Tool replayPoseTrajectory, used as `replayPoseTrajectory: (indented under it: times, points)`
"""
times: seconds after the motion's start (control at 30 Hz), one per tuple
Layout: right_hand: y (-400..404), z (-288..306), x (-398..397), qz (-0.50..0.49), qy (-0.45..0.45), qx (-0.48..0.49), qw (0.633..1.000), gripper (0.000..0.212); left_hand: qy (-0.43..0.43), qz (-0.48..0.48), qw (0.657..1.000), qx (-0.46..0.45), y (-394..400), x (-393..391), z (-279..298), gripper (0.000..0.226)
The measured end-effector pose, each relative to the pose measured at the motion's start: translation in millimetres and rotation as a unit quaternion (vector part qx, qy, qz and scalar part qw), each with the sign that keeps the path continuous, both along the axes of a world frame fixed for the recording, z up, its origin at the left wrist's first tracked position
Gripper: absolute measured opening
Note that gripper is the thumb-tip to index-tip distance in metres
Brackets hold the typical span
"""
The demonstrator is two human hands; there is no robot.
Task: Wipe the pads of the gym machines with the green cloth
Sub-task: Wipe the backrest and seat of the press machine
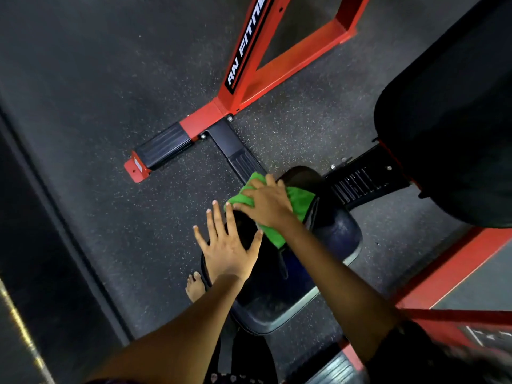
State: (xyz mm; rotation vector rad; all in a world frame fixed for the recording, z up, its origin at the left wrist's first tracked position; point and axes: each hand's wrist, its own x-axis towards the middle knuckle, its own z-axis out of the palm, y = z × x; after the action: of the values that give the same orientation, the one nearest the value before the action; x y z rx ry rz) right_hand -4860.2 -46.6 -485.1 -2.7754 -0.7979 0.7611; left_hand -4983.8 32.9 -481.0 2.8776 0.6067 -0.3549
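A black seat pad (pixel 279 284) of a red gym machine fills the lower middle of the head view. The green cloth (pixel 299 202) lies on the pad's far end. My right hand (pixel 266 202) lies flat on top of the cloth and presses it onto the pad, fingers spread over the cloth's left part. My left hand (pixel 228 245) rests on the pad's left edge with straight, spread fingers and holds nothing. A large black back pad (pixel 448 112) stands at the upper right.
The machine's red frame (pixel 249 62) with black foot covers (pixel 163 146) lies on the dark speckled rubber floor (pixel 97 92). Another red beam (pixel 454 270) runs at the right. My bare foot (pixel 195 286) stands left of the seat.
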Motion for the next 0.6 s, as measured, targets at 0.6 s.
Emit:
replayPoseTrajectory:
  times: [0.6]
  points:
    - [-59,-30,56,-0.348,-0.001,-0.062,0.936,0.055,-0.012,-0.007,1.000,0.002,1,4,1,0.081]
